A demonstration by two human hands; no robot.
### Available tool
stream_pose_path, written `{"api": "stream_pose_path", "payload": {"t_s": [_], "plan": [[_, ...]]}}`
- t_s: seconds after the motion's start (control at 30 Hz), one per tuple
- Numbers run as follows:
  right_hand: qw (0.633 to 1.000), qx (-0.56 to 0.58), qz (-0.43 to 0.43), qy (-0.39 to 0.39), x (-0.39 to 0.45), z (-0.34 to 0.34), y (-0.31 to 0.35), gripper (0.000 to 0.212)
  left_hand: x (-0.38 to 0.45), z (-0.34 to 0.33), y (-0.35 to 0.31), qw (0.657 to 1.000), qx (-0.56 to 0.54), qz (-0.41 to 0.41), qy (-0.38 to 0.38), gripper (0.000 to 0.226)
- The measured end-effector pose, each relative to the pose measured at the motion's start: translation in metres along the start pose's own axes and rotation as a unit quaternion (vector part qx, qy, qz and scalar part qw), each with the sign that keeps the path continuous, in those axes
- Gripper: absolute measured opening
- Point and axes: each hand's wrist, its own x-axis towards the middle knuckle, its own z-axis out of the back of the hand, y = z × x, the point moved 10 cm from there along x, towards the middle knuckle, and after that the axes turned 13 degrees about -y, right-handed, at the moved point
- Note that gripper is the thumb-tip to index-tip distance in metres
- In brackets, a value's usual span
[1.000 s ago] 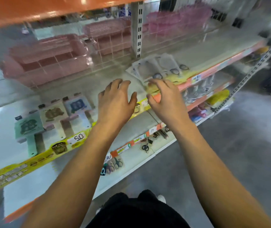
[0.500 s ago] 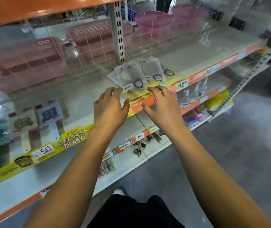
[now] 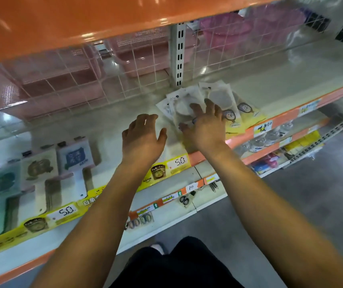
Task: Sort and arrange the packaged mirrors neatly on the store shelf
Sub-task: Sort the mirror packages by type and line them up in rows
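Observation:
A loose, fanned pile of packaged round mirrors (image 3: 216, 96) in clear bags with yellow cartoon cards lies on the white shelf (image 3: 108, 125), right of centre. My right hand (image 3: 205, 123) rests on the pile's near left part with fingers spread flat. My left hand (image 3: 143, 138) hovers open just left of the pile, fingers relaxed, holding nothing. Three packaged handle mirrors (image 3: 39, 173), green, beige and blue, lie side by side at the shelf's left.
An orange shelf (image 3: 83, 21) hangs close overhead. A white wire grid (image 3: 87, 80) backs the shelf, with pink baskets (image 3: 58, 84) behind it. Yellow and orange price strips (image 3: 179, 163) line the front edge. Lower shelves hold scissors (image 3: 184, 200) and bottles (image 3: 270, 138). Grey floor lies to the right.
Both hands have moved forward from the shelf's front edge; my right hand now lies on the mirror pile and my left hand sits beside it. The view has shifted closer.

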Motion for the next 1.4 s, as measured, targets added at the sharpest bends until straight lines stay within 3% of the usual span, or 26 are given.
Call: {"api": "stream_pose_path", "payload": {"t_s": [0.27, 0.6, 0.97, 1.2, 1.4], "plan": [[0.99, -0.052, 0.0, 0.127, 0.024, -0.062, -0.002, 0.066, 0.015, -0.02, 0.0, 0.998, 0.015, 0.064, 0.02, 0.045], [0.993, -0.05, 0.061, 0.09, 0.026, -0.055, -0.011, 0.05, 0.007, -0.029, -0.008, 0.994, 0.017, 0.107, 0.002, 0.044], [0.992, 0.094, 0.076, 0.03, 0.022, -0.038, -0.015, 0.03, -0.007, -0.009, -0.019, 0.993, 0.032, 0.1, -0.056, 0.043], [0.984, 0.144, 0.104, -0.002, 0.01, -0.021, 0.031, 0.036, -0.021, 0.02, 0.008, 0.988, 0.044, 0.125, -0.084, 0.043], [0.979, 0.144, 0.139, 0.023, -0.01, -0.031, 0.093, 0.035, -0.039, 0.053, 0.058, 0.982, 0.049, 0.147, -0.109, 0.043]]}}
